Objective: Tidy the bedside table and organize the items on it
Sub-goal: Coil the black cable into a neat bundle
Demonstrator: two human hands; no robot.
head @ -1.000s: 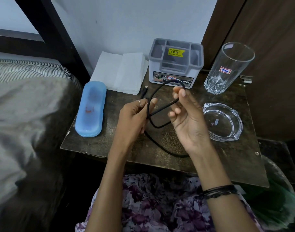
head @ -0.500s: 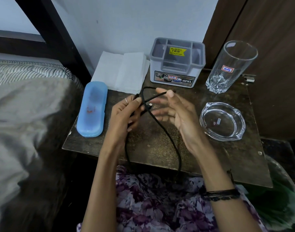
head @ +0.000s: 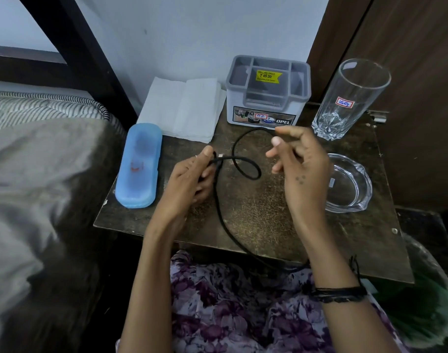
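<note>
Cable (head: 239,158): black, loosely looped over the desk (head: 268,215); tail drops off the front edge.
Handling: light, limp, springy; likely uncoils unless gripped where the strands cross.
Left hand (head: 192,179): pinches the plug end.
Right hand (head: 302,164): half-curled, thumb and forefinger pinching the loop's top.

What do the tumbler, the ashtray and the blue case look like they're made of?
Tumbler: clear glass, glossy; see-through wall with a cut, faceted base.
Ashtray: thick clear glass, by its heavy see-through rim.
Blue case: likely plastic, translucent and matte; something red shows dimly through the lid.
</note>
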